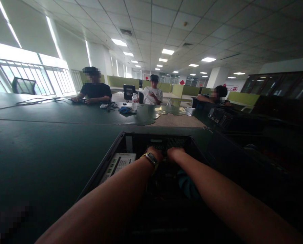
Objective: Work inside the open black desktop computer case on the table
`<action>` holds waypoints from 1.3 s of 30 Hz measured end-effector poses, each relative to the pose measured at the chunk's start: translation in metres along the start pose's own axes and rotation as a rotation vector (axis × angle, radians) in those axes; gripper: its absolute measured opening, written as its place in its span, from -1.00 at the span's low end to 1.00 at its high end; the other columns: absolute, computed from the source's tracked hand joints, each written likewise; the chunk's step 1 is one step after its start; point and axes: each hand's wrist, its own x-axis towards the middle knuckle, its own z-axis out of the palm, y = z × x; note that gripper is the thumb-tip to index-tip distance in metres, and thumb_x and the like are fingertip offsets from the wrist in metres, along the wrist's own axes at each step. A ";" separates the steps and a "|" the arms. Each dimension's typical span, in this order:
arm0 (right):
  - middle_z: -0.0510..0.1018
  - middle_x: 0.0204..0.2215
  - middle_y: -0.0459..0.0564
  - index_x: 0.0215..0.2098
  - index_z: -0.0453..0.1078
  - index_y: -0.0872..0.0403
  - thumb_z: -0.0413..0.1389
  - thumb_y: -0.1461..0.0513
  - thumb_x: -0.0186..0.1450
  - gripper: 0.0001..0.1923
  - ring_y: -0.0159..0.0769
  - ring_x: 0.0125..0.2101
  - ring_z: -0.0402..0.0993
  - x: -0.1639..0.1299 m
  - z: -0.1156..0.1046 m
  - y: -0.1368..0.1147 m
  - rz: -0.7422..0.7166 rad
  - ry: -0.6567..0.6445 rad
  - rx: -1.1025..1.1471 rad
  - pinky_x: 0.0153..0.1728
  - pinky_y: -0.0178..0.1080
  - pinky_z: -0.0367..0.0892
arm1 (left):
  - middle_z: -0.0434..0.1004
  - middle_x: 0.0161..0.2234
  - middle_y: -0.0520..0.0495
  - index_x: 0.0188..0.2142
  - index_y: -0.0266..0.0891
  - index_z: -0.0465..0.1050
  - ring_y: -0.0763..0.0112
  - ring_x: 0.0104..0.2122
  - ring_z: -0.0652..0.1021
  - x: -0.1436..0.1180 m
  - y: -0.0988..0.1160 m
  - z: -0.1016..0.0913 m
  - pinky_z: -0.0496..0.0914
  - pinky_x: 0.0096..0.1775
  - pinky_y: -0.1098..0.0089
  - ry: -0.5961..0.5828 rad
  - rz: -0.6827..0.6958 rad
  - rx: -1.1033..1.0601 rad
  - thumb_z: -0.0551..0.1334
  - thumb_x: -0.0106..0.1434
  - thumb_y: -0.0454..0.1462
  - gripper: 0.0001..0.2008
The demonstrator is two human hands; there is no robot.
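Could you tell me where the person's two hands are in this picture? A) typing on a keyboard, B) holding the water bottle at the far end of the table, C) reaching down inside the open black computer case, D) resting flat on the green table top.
C: the left hand and the right hand sit side by side inside the open computer case, at its far end, with the forearms running over its dark interior.
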 end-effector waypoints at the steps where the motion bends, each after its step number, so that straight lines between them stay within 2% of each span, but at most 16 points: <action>1: 0.46 -0.06 0.28 -0.05 0.44 0.15 0.20 0.26 0.11 -0.58 -0.01 -0.05 0.41 0.000 0.000 0.000 0.004 0.000 -0.003 -0.13 -0.08 0.36 | 0.50 -0.06 -0.30 -0.07 -0.29 0.48 0.00 -0.04 0.47 -0.001 0.000 -0.001 0.42 -0.11 0.08 0.000 0.006 0.001 0.04 0.27 -0.37 -0.69; 9: 0.48 -0.08 0.26 -0.04 0.44 0.14 0.19 0.28 0.10 -0.58 -0.01 -0.06 0.41 -0.001 -0.003 -0.001 0.011 -0.030 -0.016 -0.13 -0.06 0.35 | 0.49 -0.04 -0.30 -0.08 -0.33 0.49 -0.01 -0.03 0.47 -0.005 0.001 -0.001 0.41 -0.09 0.08 -0.012 -0.020 -0.013 0.03 0.28 -0.37 -0.69; 19: 0.47 -0.07 0.27 -0.05 0.44 0.15 0.21 0.31 0.06 -0.56 0.01 -0.06 0.41 -0.003 -0.004 -0.002 0.012 -0.044 -0.007 -0.14 -0.06 0.37 | 0.51 -0.06 -0.24 -0.11 -0.23 0.51 0.01 -0.05 0.49 -0.001 -0.001 0.001 0.41 -0.10 0.09 -0.006 -0.040 -0.018 0.07 0.26 -0.35 -0.71; 29: 0.47 -0.06 0.25 -0.06 0.44 0.16 0.19 0.30 0.09 -0.58 0.00 -0.05 0.40 -0.002 -0.002 -0.001 0.004 -0.037 -0.003 -0.12 -0.05 0.35 | 0.50 -0.06 -0.30 -0.10 -0.31 0.50 0.02 -0.06 0.49 0.000 0.000 0.000 0.43 -0.11 0.09 -0.029 -0.040 0.004 0.08 0.26 -0.36 -0.71; 39: 0.46 -0.05 0.25 -0.04 0.43 0.14 0.18 0.30 0.10 -0.58 -0.01 -0.04 0.40 -0.001 -0.001 0.000 0.006 -0.043 -0.012 -0.10 -0.06 0.34 | 0.50 -0.05 -0.29 -0.12 -0.25 0.51 0.01 -0.07 0.50 0.000 -0.002 0.001 0.42 -0.11 0.06 -0.002 -0.066 -0.012 0.09 0.26 -0.35 -0.72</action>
